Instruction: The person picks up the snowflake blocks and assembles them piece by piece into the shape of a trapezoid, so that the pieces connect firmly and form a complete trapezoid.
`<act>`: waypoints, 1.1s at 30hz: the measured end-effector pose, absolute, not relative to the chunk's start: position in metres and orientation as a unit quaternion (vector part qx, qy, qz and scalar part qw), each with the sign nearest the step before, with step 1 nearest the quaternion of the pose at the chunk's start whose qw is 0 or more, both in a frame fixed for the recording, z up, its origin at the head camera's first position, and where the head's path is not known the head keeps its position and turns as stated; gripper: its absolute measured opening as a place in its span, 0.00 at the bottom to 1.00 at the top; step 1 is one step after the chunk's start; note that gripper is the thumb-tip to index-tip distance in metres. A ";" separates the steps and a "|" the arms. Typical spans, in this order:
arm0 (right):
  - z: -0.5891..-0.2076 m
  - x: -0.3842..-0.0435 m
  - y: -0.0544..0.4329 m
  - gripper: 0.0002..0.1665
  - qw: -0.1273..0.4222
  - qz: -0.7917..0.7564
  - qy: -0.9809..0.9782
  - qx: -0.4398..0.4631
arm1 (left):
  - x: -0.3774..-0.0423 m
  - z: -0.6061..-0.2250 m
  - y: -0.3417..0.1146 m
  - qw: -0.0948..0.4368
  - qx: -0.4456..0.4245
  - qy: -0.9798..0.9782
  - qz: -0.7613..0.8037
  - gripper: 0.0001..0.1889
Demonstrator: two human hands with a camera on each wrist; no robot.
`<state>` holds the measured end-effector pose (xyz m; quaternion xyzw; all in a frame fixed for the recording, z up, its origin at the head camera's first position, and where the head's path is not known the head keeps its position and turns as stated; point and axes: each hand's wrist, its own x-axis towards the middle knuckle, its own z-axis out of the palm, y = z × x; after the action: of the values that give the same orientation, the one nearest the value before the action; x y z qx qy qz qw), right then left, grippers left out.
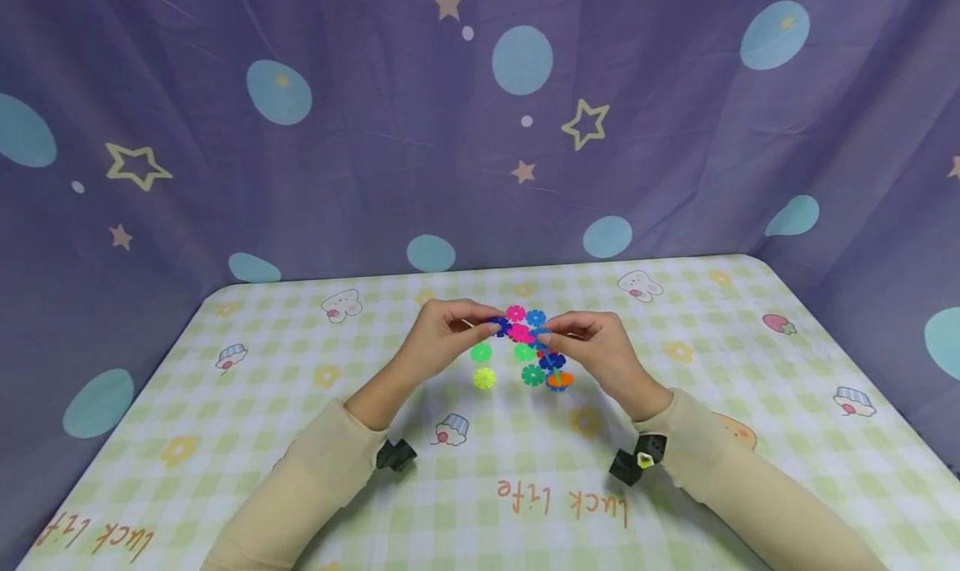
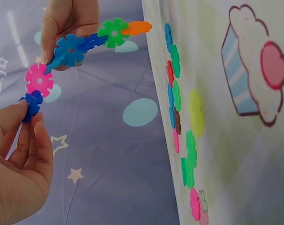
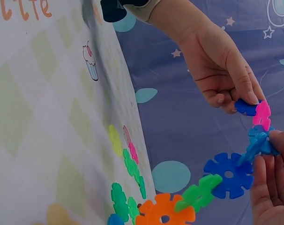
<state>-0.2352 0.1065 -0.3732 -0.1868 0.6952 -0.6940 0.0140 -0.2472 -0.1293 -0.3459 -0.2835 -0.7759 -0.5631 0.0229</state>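
Both hands hold up one chain of slotted plastic snowflake discs over the table. Thumb and fingers of my left hand pinch the dark blue disc at one end. A pink disc is joined to it, followed by light blue discs. My right hand pinches the chain at a light blue disc, partly covered by its fingers. Past that hand, a second dark blue disc, a green disc and an orange disc hang down at a slant.
Loose snowflake discs lie on the checked tablecloth below and behind the hands, among them a yellow one, a light green one and a darker green one. A purple patterned curtain stands behind the table.
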 end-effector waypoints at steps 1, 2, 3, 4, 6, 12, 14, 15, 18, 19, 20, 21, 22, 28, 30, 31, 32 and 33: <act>-0.374 -0.235 0.106 0.11 0.013 -0.693 0.696 -0.186 | -0.247 -0.347 -0.129 0.021 -0.278 -0.777 -0.565 0.10; -0.374 -0.235 0.106 0.11 0.011 -0.692 0.698 -0.185 | -0.247 -0.347 -0.128 0.020 -0.270 -0.778 -0.567 0.11; -0.375 -0.236 0.105 0.11 0.010 -0.691 0.699 -0.184 | -0.247 -0.348 -0.128 0.018 -0.261 -0.780 -0.569 0.11; -0.375 -0.236 0.105 0.11 0.009 -0.693 0.698 -0.181 | -0.248 -0.348 -0.127 0.016 -0.249 -0.782 -0.571 0.11; -0.377 -0.236 0.104 0.11 0.007 -0.696 0.696 -0.176 | -0.248 -0.350 -0.125 0.014 -0.225 -0.784 -0.579 0.11; -0.380 -0.237 0.101 0.11 -0.010 -0.706 0.682 -0.189 | -0.248 -0.355 -0.121 0.033 -0.197 -0.761 -0.617 0.09; -0.380 -0.237 0.100 0.10 -0.016 -0.702 0.683 -0.201 | -0.246 -0.356 -0.118 0.037 -0.200 -0.750 -0.630 0.09; -0.380 -0.237 0.100 0.09 -0.018 -0.699 0.684 -0.208 | -0.246 -0.357 -0.116 0.037 -0.199 -0.746 -0.634 0.09; -0.379 -0.236 0.099 0.10 -0.023 -0.685 0.694 -0.218 | -0.245 -0.359 -0.112 0.041 -0.201 -0.741 -0.639 0.09; -0.378 -0.235 0.099 0.11 -0.023 -0.682 0.698 -0.217 | -0.245 -0.359 -0.111 0.042 -0.200 -0.741 -0.640 0.10; -0.378 -0.235 0.099 0.12 -0.022 -0.680 0.701 -0.214 | -0.244 -0.360 -0.110 0.043 -0.198 -0.740 -0.641 0.10; -0.378 -0.235 0.099 0.13 -0.020 -0.677 0.704 -0.211 | -0.244 -0.360 -0.109 0.043 -0.196 -0.740 -0.641 0.10; -0.378 -0.235 0.099 0.14 -0.017 -0.675 0.707 -0.208 | -0.244 -0.360 -0.108 0.044 -0.194 -0.740 -0.643 0.10; -0.377 -0.235 0.099 0.20 0.012 -0.656 0.725 -0.211 | -0.242 -0.361 -0.108 0.041 -0.184 -0.741 -0.644 0.10; -0.378 -0.236 0.099 0.20 0.014 -0.651 0.730 -0.210 | -0.242 -0.362 -0.108 0.038 -0.184 -0.743 -0.642 0.11; -0.378 -0.236 0.099 0.20 0.014 -0.648 0.733 -0.209 | -0.242 -0.362 -0.108 0.037 -0.185 -0.743 -0.642 0.11; -0.378 -0.236 0.099 0.20 0.015 -0.646 0.735 -0.207 | -0.242 -0.362 -0.108 0.035 -0.185 -0.744 -0.641 0.11; -0.379 -0.236 0.099 0.20 0.016 -0.644 0.737 -0.205 | -0.242 -0.362 -0.108 0.034 -0.186 -0.744 -0.641 0.11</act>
<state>-0.2359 0.0989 -0.3791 -0.2052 0.7365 -0.6443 0.0161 -0.2422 -0.1077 -0.3623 -0.1861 -0.7435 -0.6414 0.0345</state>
